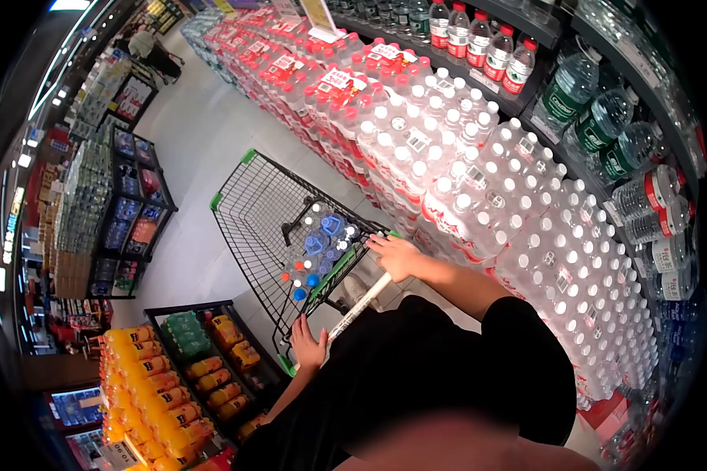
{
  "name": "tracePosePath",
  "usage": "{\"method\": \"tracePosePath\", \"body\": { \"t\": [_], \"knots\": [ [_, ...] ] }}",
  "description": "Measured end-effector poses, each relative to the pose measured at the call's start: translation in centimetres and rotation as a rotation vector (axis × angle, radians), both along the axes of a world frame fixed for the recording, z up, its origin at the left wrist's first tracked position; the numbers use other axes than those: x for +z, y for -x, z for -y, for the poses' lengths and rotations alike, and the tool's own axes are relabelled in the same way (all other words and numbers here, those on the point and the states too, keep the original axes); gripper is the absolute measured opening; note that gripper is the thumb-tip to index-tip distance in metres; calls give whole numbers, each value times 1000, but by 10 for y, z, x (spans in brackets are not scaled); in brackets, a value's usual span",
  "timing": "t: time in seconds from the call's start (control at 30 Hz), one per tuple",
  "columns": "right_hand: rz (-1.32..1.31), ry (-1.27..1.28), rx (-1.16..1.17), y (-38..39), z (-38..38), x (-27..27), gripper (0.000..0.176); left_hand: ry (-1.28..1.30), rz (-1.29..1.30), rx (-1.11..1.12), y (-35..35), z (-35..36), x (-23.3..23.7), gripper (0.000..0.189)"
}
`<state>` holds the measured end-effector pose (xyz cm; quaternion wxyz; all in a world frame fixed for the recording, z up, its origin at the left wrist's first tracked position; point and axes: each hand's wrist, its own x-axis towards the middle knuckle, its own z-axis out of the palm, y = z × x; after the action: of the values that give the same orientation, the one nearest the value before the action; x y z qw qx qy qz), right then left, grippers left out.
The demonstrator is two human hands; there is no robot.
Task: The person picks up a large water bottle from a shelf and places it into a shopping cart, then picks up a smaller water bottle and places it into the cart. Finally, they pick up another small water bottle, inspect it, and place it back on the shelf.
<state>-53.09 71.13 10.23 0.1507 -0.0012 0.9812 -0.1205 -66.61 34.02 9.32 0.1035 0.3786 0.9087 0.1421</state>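
Note:
A black wire shopping cart (251,204) with green corner pieces stands in front of me. My left hand (309,345) rests at the left end of its pale handle bar (361,304), fingers stretched forward and thumb apart. At the bar's right end lies my right hand (394,256), its fingers also extended over the cart's edge. Inside the cart, near the handle, are several clear bottles with blue, white and orange-red caps, among them a large blue-capped bottle (314,245). The undersides of both palms are hidden.
Stacked packs of white-capped water bottles (479,180) line the right side, with red-capped packs (291,71) farther on. Shelves hold large green-labelled bottles (567,93). Orange drink bottles (153,385) stand at lower left, a display rack (130,204) beyond. A person (145,47) is far down the tiled aisle.

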Motion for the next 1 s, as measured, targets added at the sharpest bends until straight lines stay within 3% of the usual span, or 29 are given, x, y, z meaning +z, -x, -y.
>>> {"method": "tracePosePath", "body": {
  "t": [0.17,0.2,0.33,0.67,1.0],
  "knots": [
    [79,-85,38,52,-7,9,38,3,-30,26,45,-5,-1,72],
    [100,-57,35,64,-7,12,46,-9,-23,22,57,-6,-2,72],
    [92,-27,3,111,0,7,51,-19,16,86,107,-4,1,70],
    [49,-15,-42,215,29,-3,49,-11,33,125,242,12,0,66],
    [-71,-138,-27,295,27,-19,45,-35,36,128,335,5,3,61]
  ]
}}
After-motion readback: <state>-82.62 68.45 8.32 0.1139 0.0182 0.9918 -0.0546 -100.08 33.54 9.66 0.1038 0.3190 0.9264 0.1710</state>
